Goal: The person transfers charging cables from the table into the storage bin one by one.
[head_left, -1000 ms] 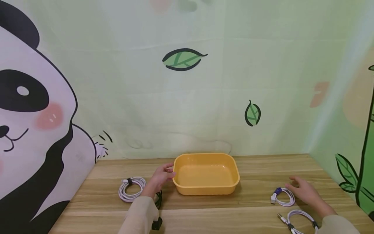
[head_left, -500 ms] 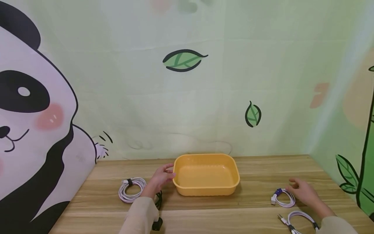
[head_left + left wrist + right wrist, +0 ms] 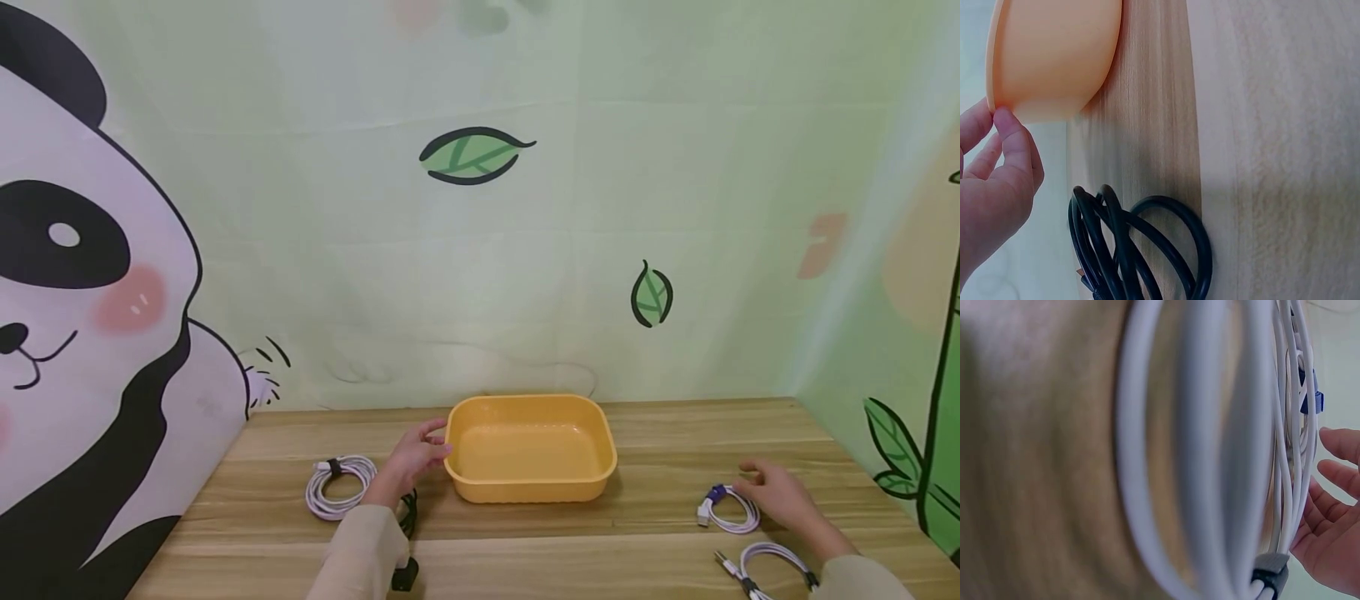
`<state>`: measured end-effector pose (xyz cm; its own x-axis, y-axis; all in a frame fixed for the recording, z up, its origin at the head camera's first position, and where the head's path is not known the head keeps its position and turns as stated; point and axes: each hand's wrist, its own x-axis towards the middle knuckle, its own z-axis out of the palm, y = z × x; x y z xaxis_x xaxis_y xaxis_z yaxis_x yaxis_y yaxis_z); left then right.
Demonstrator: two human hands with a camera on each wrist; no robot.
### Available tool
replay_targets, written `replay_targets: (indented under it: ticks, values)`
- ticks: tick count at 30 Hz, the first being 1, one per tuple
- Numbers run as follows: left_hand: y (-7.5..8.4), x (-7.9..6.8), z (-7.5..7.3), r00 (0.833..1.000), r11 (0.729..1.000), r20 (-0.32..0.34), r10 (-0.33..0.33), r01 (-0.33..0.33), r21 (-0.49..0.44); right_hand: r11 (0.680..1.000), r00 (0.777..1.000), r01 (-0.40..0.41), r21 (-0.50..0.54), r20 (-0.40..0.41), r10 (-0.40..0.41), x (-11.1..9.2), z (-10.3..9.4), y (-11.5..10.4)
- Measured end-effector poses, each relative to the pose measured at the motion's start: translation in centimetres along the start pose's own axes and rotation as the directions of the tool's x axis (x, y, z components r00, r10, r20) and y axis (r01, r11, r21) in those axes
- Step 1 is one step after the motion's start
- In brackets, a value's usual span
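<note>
A yellow rectangular tub (image 3: 532, 490) stands at the back of the wooden table. My left hand (image 3: 412, 458) pinches its left rim, thumb and fingertips on the edge, as the left wrist view also shows. Partly hidden under my left forearm lies a coiled black cable (image 3: 1141, 244) with a black plug (image 3: 405, 575). On the right, a small white USB cable coil (image 3: 738, 527) with a blue strap (image 3: 716, 493) lies on the table. Fingers loosely bent and nothing in its grasp, my right hand (image 3: 783, 496) hovers beside that coil, fingertips right at its edge.
Left of my left hand lies a larger white cable coil (image 3: 324, 504) with a black strap. Another white cable (image 3: 776, 550) with black ties sits at the front right, partly under my right sleeve (image 3: 862, 579). A printed backdrop (image 3: 525, 250) rises behind the table.
My right hand has shifted slightly left and down, a little closer to the small white coil. The left hand and the tub keep their places.
</note>
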<state>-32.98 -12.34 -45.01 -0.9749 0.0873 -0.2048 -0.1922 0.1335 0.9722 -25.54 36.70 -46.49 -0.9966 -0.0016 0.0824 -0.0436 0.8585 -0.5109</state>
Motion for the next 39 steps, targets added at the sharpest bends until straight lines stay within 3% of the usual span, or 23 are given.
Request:
replay_targets:
  ticks: [22,39]
  values:
    - [0.11,-0.09,0.01,1.000,1.000,0.011,0.006,-0.006,-0.021,0.996,0.998,-0.031,0.079,0.052,0.027,-0.20,0.63,-0.02]
    - [0.26,-0.04,-0.01,1.000,1.000,0.021,0.003,-0.002,-0.020,1.000,0.998,0.006,0.006,0.057,-0.006,-0.06,0.58,-0.12]
